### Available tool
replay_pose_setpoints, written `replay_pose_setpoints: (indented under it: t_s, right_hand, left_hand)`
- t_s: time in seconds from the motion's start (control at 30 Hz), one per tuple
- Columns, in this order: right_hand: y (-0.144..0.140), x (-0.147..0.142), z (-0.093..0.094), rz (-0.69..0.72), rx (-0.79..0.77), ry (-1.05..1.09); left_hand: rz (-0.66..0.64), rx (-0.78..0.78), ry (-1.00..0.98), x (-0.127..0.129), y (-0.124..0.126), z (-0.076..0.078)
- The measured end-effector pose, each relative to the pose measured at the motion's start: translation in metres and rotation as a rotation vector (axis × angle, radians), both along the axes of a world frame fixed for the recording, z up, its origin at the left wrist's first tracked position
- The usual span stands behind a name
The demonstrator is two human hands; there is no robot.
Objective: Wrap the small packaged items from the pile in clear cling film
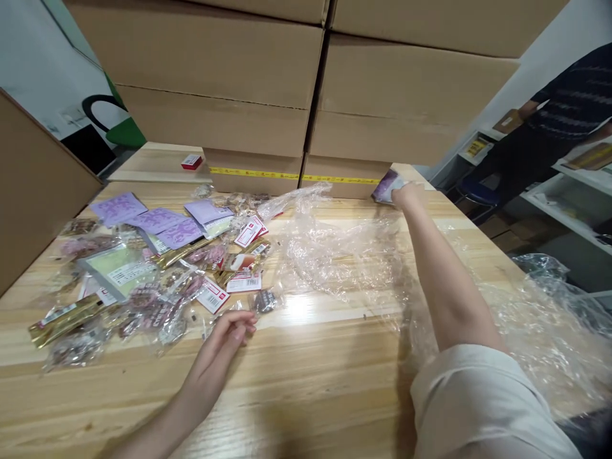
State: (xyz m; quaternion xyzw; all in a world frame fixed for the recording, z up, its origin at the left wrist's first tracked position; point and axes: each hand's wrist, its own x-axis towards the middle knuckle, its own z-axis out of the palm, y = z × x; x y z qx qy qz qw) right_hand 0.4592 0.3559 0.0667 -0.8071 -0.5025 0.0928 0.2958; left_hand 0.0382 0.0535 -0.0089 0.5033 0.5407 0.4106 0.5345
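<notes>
Your right hand (406, 191) grips purple packet (385, 186) far across table (306, 382); left hand (229, 331) loosely open, empty, touching packets (167, 274).

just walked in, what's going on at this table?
A person works at a light wooden table. The right hand, arm stretched to the far edge, has a grip on a small purple packet by the stacked brown cardboard boxes. The left hand rests at the near edge of a pile of small plastic-wrapped packets. Crumpled clear plastic sheeting lies between. Another person stands at shelves far right.
</notes>
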Motion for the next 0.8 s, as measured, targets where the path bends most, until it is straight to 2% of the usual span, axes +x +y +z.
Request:
replay_pose_setpoints:
  t_s: [0.07,0.13,0.2,0.23,0.3,0.33,0.37,0.4,0.47,0.53,0.57,0.63,0.67,0.7,0.73,0.8]
  right_hand:
    - [-0.017,-0.015,0.01,0.103,-0.026,-0.067]
    - [-0.043,-0.036,0.017,0.286,-0.048,-0.075]
    - [-0.076,-0.064,0.019,0.558,-0.015,-0.098]
    - [-0.093,-0.079,0.018,0.74,0.033,-0.138]
    - [-0.126,-0.108,0.008,1.071,0.134,-0.26]
    - [-0.14,-0.121,0.002,1.203,0.151,-0.341]
    - [-0.15,-0.132,-0.005,1.275,0.152,-0.424]
    - [-0.158,-0.141,-0.011,1.292,0.133,-0.494]
    - [-0.165,-0.151,-0.015,1.22,0.086,-0.581]
    - [-0.169,-0.153,-0.007,1.011,0.131,-0.553]
    - [-0.173,-0.153,0.001,0.865,0.224,-0.492]
    - [-0.193,-0.156,0.017,0.539,0.506,-0.309]
    - [-0.208,-0.16,0.022,0.46,0.625,-0.231]
    - [-0.226,-0.167,0.023,0.489,0.698,-0.19]
    - [-0.246,-0.175,0.02,0.656,0.713,-0.197]
    - [-0.285,-0.194,0.002,1.14,0.593,-0.208]
  left_hand:
    - [-0.008,0.039,0.003,0.004,-0.002,0.006]
    - [-0.02,0.076,0.022,0.007,-0.003,0.011]
    - [-0.034,0.116,0.052,0.009,-0.004,0.014]
    - [-0.041,0.136,0.063,0.01,-0.005,0.016]
    - [-0.049,0.173,0.067,0.012,-0.005,0.017]
    - [-0.049,0.187,0.062,0.013,-0.005,0.016]
    - [-0.052,0.199,0.056,0.013,-0.005,0.016]
    - [-0.058,0.208,0.049,0.014,-0.006,0.015]
    - [-0.07,0.222,0.038,0.014,-0.007,0.015]
    - [-0.076,0.223,0.015,0.014,-0.008,0.014]
    - [-0.078,0.213,-0.009,0.014,-0.008,0.015]
    - [-0.098,0.161,-0.101,0.012,-0.008,0.017]
    - [-0.123,0.118,-0.183,0.01,-0.007,0.019]
    - [-0.16,0.062,-0.285,0.008,-0.006,0.021]
    - [-0.205,-0.007,-0.398,0.006,-0.005,0.024]
    - [-0.292,-0.164,-0.611,0.001,-0.003,0.031]
